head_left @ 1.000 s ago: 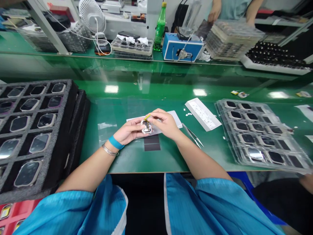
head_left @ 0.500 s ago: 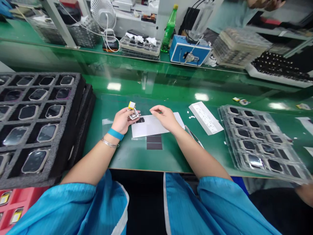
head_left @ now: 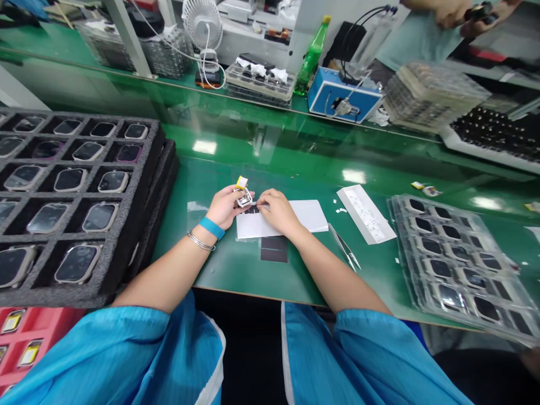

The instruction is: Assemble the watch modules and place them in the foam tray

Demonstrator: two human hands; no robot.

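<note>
My left hand (head_left: 224,208) grips an opened smartwatch case (head_left: 244,198) by its edge, with the inner parts showing. A yellow-and-white battery (head_left: 242,182) stands up at the far side of the case. My right hand (head_left: 276,211) is at the white sheet (head_left: 307,216), fingers bent together over the small black stickers (head_left: 252,210) near the sheet's left end. Whether a sticker is between those fingertips, I cannot make out. Dark rectangular pieces (head_left: 274,249) lie just below the sheet. Tweezers (head_left: 345,247) rest to the right of my right forearm.
Foam trays (head_left: 162,146) of watches are stacked at left, above a red tray (head_left: 46,332). On the right are a white box (head_left: 371,228) of small white bits and clear plastic trays (head_left: 405,270) of watch screens. A fan, green bottle and blue device (head_left: 343,95) stand behind; another person is beyond.
My right hand has come down and left onto the black stickers on the sheet, close to my left hand. The view has shifted left, and the tweezers now show fully.
</note>
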